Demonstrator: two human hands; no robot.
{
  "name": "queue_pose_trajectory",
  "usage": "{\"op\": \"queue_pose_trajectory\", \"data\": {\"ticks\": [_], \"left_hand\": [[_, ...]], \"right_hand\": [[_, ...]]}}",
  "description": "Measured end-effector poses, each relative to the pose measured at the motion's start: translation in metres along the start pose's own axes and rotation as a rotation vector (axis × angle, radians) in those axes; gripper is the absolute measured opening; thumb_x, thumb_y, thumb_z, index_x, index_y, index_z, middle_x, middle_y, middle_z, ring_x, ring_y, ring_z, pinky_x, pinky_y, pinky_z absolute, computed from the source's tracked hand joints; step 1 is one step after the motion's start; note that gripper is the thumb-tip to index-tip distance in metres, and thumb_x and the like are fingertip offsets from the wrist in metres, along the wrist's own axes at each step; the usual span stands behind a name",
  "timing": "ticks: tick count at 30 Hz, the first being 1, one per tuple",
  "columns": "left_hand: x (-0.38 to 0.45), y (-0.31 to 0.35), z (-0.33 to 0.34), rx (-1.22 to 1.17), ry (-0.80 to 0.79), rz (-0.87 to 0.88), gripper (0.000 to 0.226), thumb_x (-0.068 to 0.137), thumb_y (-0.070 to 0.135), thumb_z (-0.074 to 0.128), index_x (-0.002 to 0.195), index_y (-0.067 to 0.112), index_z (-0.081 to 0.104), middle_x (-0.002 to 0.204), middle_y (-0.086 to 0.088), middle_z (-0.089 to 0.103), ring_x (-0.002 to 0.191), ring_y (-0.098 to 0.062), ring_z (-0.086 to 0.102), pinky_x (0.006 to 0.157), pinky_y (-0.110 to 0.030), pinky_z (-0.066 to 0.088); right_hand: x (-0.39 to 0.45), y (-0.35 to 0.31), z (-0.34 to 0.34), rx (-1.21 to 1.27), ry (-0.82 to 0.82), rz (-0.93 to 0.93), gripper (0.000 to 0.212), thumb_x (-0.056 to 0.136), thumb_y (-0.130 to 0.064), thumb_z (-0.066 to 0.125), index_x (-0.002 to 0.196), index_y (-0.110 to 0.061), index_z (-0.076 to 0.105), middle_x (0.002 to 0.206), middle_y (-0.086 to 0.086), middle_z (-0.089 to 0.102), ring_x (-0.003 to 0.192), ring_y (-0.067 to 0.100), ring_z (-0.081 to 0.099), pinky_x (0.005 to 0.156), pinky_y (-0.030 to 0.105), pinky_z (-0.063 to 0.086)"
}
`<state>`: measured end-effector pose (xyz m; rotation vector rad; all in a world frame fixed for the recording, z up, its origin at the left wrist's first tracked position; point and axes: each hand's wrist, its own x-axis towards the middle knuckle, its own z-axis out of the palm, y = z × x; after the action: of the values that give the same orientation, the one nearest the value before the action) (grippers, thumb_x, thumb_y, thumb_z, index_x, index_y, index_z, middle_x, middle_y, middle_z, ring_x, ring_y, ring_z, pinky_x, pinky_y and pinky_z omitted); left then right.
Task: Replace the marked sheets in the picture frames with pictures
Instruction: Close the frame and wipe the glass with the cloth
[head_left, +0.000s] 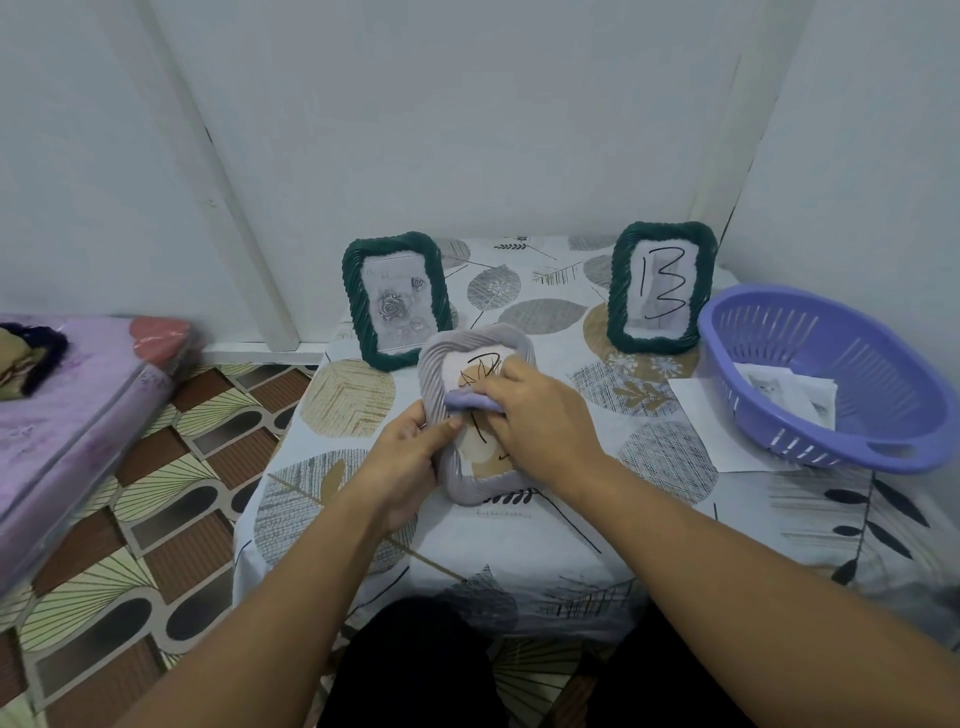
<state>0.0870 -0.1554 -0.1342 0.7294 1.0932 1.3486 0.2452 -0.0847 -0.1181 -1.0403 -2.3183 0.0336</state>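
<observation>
Covering the small table (519, 561), a white cloth printed with grey, tan and black leaves is seen under everything, with a patterned brown and cream floor (171, 519) and a lilac-covered mattress (67, 415) well to the left of the hands. A round lavender plastic basket with slotted walls (852, 447) stands to the right of the grip, near the table's right edge; printed pictures (789, 397) are lying inside it, and a plain white sheet (711, 421) is partly tucked under its near side. Behind the grip, 2 dark green rope-edged picture frames are stood upright: the left green frame (396, 301), just beyond the held frame, shows a grey rose picture, and the right green frame (661, 288), further right beside the basket, holds a white sheet marked "13" (661, 286). In the middle, a pale lilac rope-edged picture frame (475, 415) is held tilted just above the cloth, with a marked sheet bearing black scrawl (480, 371) seen in it. Its left edge is gripped by the left hand (410, 462), fingers curled round the rim and thumb on the front. The right hand (540, 415) is laid over the frame's right side, its fingers curled onto a small lavender strip (472, 401) lying across the frame's front; what that strip is cannot be told.
</observation>
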Motion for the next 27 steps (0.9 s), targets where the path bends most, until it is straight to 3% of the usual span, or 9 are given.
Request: {"op": "queue_pose_trajectory", "data": {"ticks": [6, 14, 27], "left_hand": [[-0.001, -0.006, -0.005, -0.021, 0.016, -0.014, 0.036, 0.103, 0.0, 0.051, 0.139, 0.0, 0.054, 0.131, -0.023, 0.067, 0.124, -0.036, 0.064, 0.111, -0.049, 0.046], [-0.001, -0.004, -0.007, -0.011, 0.003, -0.007, 0.035, 0.102, -0.001, 0.051, 0.137, -0.002, 0.054, 0.13, -0.023, 0.068, 0.123, -0.035, 0.065, 0.104, -0.043, 0.054], [-0.006, -0.001, -0.009, 0.012, -0.024, -0.034, 0.037, 0.102, -0.003, 0.051, 0.138, 0.002, 0.055, 0.13, -0.021, 0.068, 0.122, -0.035, 0.066, 0.103, -0.047, 0.054]], "right_hand": [[-0.011, 0.0, 0.005, 0.014, -0.057, -0.007, 0.018, 0.095, -0.042, 0.06, 0.104, -0.033, 0.073, 0.097, -0.005, 0.055, 0.083, 0.026, 0.064, 0.06, 0.038, 0.053], [-0.012, -0.006, 0.004, 0.038, -0.077, 0.006, 0.016, 0.097, -0.04, 0.06, 0.102, -0.031, 0.073, 0.096, -0.005, 0.054, 0.084, 0.026, 0.064, 0.062, 0.039, 0.053], [-0.009, -0.006, 0.003, 0.077, -0.125, 0.057, 0.018, 0.098, -0.041, 0.057, 0.103, -0.031, 0.071, 0.097, -0.005, 0.054, 0.087, 0.025, 0.063, 0.064, 0.039, 0.051]]}}
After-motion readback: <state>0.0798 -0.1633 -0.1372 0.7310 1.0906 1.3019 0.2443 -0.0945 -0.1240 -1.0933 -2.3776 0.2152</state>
